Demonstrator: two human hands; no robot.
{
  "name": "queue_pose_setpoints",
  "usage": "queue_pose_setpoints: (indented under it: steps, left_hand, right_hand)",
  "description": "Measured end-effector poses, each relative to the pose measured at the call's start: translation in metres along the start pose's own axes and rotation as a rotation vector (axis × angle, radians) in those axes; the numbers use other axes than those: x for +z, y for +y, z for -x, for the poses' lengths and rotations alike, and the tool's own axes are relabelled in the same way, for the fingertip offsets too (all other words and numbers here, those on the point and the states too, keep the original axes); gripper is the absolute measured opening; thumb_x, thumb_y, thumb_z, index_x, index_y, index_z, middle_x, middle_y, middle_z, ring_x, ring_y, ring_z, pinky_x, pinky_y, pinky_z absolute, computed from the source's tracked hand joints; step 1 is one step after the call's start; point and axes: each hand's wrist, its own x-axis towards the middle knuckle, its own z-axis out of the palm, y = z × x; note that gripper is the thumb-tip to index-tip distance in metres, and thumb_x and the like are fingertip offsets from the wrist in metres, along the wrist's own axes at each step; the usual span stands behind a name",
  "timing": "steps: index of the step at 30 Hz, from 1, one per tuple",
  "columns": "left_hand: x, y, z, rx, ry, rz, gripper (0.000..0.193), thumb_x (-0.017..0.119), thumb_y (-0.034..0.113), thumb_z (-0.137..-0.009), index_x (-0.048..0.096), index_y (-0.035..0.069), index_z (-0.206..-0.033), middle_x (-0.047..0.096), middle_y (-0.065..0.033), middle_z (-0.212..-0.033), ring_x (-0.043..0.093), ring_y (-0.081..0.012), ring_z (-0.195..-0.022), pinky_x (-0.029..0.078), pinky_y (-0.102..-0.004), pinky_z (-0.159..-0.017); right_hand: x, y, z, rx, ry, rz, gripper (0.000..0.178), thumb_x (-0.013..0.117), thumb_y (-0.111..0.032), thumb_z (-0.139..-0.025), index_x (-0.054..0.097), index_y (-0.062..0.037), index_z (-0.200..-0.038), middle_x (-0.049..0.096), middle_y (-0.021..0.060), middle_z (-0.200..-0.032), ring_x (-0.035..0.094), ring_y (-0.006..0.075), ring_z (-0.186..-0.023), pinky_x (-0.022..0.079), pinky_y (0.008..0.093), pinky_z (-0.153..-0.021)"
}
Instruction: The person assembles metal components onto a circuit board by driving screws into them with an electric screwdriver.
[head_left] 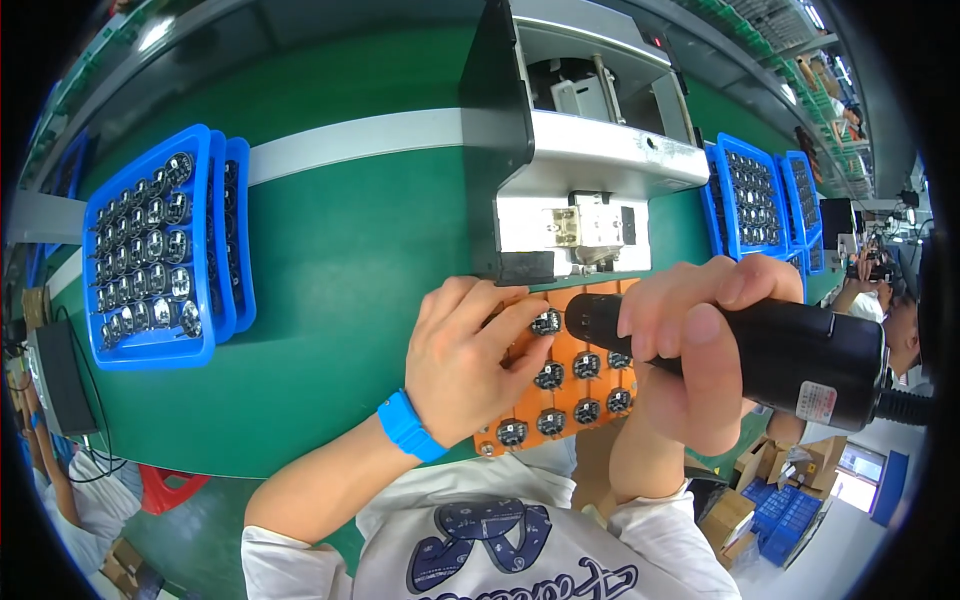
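My right hand is wrapped round a black electric screwdriver, held nearly level. Its dark nose points left, close to a small round black-and-silver part at the top of an orange tray. Thumb and forefinger of my left hand close round that same part; a blue band circles this wrist. Several more round parts sit in rows on the tray. My left hand covers the tray's upper left, and my right hand hides some of its right side.
Just beyond the tray stands a grey metal machine with a small fixture. Stacked blue trays of similar parts stand left on the green table, more blue trays at right. People work at both edges. A red stool is at lower left.
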Motion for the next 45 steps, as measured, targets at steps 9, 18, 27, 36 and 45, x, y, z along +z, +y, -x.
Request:
queue_pose_setpoints:
  steps: [9, 18, 27, 36, 45]
  left_hand:
    - [-0.001, 0.004, -0.001, 0.0, -0.005, -0.002, 0.034, 0.086, 0.013, -0.068, 0.076, 0.01, -0.1, 0.07, -0.0053, -0.106, 0.059, -0.0269, -0.091, 0.048, -0.0377, -0.081]
    - [0.002, 0.004, -0.001, 0.016, 0.013, 0.001, 0.036, 0.087, 0.009, -0.065, 0.075, 0.01, -0.1, 0.069, -0.0044, -0.106, 0.058, -0.0267, -0.089, 0.048, -0.0366, -0.08]
    - [0.0, 0.002, 0.0, 0.019, 0.005, -0.01, 0.038, 0.086, 0.009, -0.066, 0.074, 0.009, -0.103, 0.068, -0.0045, -0.104, 0.059, -0.0262, -0.091, 0.047, -0.0371, -0.081]
    - [-0.017, 0.011, -0.007, 0.086, -0.026, 0.043, 0.042, 0.085, 0.004, -0.066, 0.073, 0.007, -0.106, 0.069, -0.0062, -0.11, 0.064, -0.0279, -0.09, 0.055, -0.0356, -0.078]
    - [-0.036, 0.048, -0.061, 0.639, -0.547, -0.482, 0.029, 0.064, 0.009, -0.079, 0.064, 0.0, -0.107, 0.065, -0.0066, -0.111, 0.064, -0.0175, -0.072, 0.057, -0.0334, -0.058]
  right_hand:
    - [0.0, -0.003, 0.0, 0.024, 0.013, 0.026, 0.027, 0.053, -0.003, -0.088, 0.042, 0.0007, -0.112, 0.052, 0.0096, -0.069, 0.051, 0.0172, -0.055, 0.047, 0.0351, -0.055]
    - [-0.011, -0.018, -0.004, -0.017, 0.015, -0.065, 0.029, 0.053, -0.005, -0.087, 0.042, 0.0002, -0.114, 0.049, 0.0069, -0.068, 0.049, 0.0168, -0.052, 0.047, 0.0354, -0.055]
    - [-0.014, -0.009, -0.002, 0.055, 0.006, -0.057, 0.029, 0.052, -0.004, -0.088, 0.041, 0.0008, -0.114, 0.051, 0.0078, -0.07, 0.052, 0.0168, -0.054, 0.048, 0.0349, -0.055]
    - [-0.032, -0.028, 0.0, -0.001, 0.11, -0.191, 0.032, 0.067, -0.005, -0.088, 0.042, -0.0024, -0.107, 0.052, 0.0087, -0.07, 0.052, 0.0162, -0.054, 0.048, 0.0336, -0.055]
    - [-0.103, -0.041, 0.042, -0.077, 0.159, -0.352, 0.029, 0.057, -0.003, -0.089, 0.039, -0.0026, -0.112, 0.05, 0.0084, -0.07, 0.05, 0.0177, -0.053, 0.047, 0.0363, -0.054]
